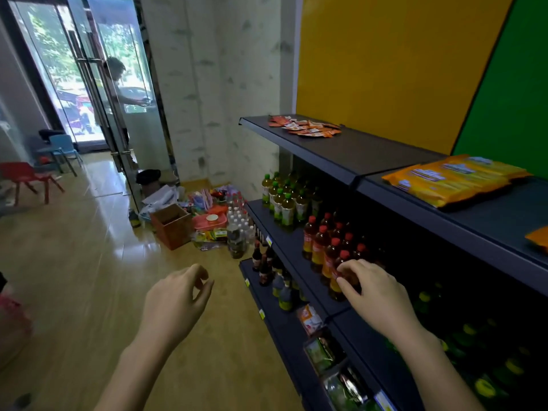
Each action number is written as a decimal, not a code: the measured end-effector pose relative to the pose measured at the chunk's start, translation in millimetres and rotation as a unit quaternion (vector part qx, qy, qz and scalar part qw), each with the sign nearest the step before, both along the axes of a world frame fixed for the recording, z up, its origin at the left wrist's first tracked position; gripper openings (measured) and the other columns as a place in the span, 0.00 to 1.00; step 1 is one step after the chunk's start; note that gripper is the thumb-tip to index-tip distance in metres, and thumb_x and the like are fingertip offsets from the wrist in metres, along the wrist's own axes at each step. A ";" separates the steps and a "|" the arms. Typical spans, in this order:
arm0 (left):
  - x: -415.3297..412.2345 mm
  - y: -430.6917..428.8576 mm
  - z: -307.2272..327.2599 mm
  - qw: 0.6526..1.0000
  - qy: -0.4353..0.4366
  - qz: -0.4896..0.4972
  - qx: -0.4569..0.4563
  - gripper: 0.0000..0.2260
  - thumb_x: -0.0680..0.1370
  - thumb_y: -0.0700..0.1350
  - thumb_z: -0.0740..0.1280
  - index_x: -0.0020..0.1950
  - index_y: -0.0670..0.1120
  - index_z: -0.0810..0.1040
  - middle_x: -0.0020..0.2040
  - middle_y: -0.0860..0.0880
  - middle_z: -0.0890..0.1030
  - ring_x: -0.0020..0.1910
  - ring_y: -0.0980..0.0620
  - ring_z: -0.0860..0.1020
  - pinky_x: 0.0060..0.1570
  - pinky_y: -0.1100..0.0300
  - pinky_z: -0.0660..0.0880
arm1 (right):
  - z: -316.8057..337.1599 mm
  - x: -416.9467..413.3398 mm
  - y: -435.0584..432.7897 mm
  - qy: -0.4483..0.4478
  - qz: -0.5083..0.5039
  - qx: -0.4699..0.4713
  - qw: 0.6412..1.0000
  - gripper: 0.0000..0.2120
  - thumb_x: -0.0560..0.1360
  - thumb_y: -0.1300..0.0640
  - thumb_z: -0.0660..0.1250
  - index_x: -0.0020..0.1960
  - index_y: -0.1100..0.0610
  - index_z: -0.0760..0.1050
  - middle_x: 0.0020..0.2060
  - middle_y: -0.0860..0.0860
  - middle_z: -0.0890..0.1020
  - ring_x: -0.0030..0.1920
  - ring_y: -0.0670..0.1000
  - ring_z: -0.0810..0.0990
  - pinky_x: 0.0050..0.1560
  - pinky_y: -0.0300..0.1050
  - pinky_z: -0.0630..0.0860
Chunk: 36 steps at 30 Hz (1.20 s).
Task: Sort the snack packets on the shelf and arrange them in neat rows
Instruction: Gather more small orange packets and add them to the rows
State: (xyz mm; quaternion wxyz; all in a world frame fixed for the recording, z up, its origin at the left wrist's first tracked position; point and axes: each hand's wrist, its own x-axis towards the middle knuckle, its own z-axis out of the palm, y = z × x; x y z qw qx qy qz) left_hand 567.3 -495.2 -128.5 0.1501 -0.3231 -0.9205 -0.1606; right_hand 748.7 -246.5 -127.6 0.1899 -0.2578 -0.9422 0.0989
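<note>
Shop aisle, wooden floor [89, 262]; dark shelf unit [370, 149] along right of frame. Your left hand [175, 301], lower centre, over floor: fingers loosely curled, holding nothing. Your right hand [373, 289], lower right: fingers curled against front red-capped bottle [336, 292] on middle shelf; grip or mere touch, cannot tell. Large yellow packets [453, 179] flat on top shelf, right edge. Small orange snack packets [305, 127] in loose heap at top shelf's far end, upper centre. Glass door [89, 84] upper left.
</note>
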 end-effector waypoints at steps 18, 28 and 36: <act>-333.2 89.4 43.9 0.989 0.045 -0.141 -0.023 0.11 0.77 0.55 0.61 0.53 0.51 0.75 0.44 0.54 0.80 0.38 0.57 0.78 0.32 0.62 0.77 | 8.9 -269.9 33.6 0.038 -0.137 -0.032 0.989 0.12 0.77 0.46 0.59 0.59 0.46 0.72 0.54 0.42 0.76 0.55 0.46 0.74 0.45 0.41 0.69; -439.8 216.9 27.3 0.975 0.017 -0.218 -0.031 0.12 0.78 0.57 0.58 0.53 0.51 0.74 0.47 0.54 0.80 0.45 0.55 0.79 0.41 0.59 0.78 | 23.3 -368.7 113.1 0.065 -0.174 -0.013 0.983 0.12 0.77 0.45 0.58 0.58 0.45 0.72 0.53 0.39 0.75 0.57 0.43 0.72 0.51 0.41 0.72; -509.6 344.3 73.0 0.956 0.038 -0.286 0.047 0.13 0.77 0.58 0.59 0.52 0.52 0.75 0.45 0.53 0.82 0.45 0.50 0.80 0.42 0.53 0.78 | 83.7 -427.4 203.2 0.116 -0.224 0.038 0.967 0.12 0.77 0.47 0.59 0.59 0.46 0.73 0.54 0.42 0.76 0.58 0.46 0.73 0.52 0.43 0.69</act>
